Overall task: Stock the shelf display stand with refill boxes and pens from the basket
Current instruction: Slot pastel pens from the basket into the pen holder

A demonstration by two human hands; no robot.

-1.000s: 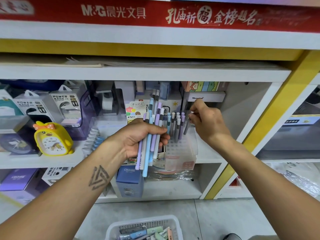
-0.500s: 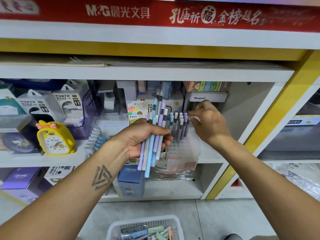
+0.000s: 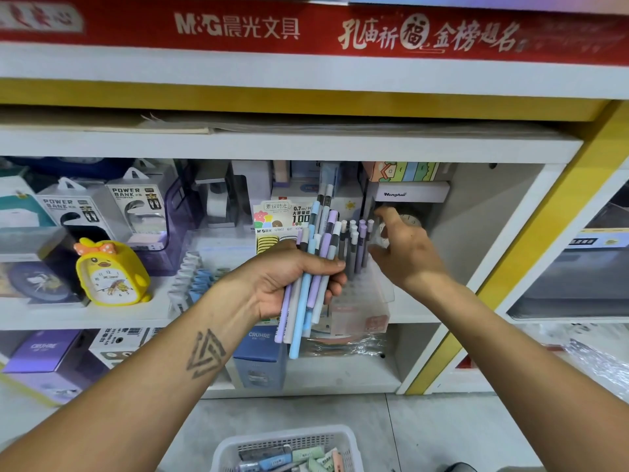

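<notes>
My left hand [image 3: 292, 281] grips a bundle of pastel pens [image 3: 311, 274], blue, purple and grey, held upright in front of the middle shelf. Just right of it stands the clear display stand [image 3: 366, 301] with several pens [image 3: 355, 247] upright in its holes. My right hand [image 3: 405, 250] hovers beside those standing pens with its fingers loosely spread and nothing in them. A white basket [image 3: 286, 441] with small refill boxes [image 3: 296, 458] sits on the floor below.
A yellow duck alarm clock [image 3: 110, 270] and power bank boxes [image 3: 136, 212] stand on the shelf at left. A refill card pack [image 3: 282, 219] rises behind the pens. A blue box [image 3: 260, 356] sits on the lower shelf. A yellow post [image 3: 531, 247] bounds the bay at right.
My right hand has let go of the pen it was setting into the stand and drawn back slightly right and down, fingers spreading. The left hand has kept its bundle.
</notes>
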